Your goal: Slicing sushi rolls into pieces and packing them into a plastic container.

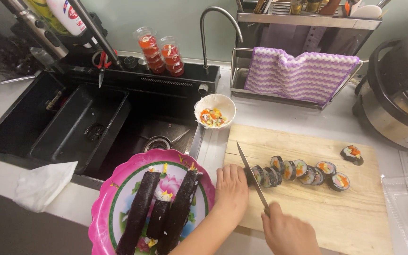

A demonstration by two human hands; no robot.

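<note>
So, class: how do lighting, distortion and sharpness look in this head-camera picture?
In the head view: light is even and soft, with faint shadows under the sliced roll on the cutting board; wide-angle bending curves the rice cooker at the edge; the knife is sharp; the right hand is cut off below.

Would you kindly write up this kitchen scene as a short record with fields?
Setting: kitchen counter beside a black sink
Left hand: pressed on the uncut end of a seaweed rice roll
Right hand: grips a knife, blade down at the roll
Cut slices: a row on the wooden cutting board, one slice apart
Pink plate: three uncut rolls
White bowl: chopped colourful filling
Behind: purple striped cloth on a rack
</note>
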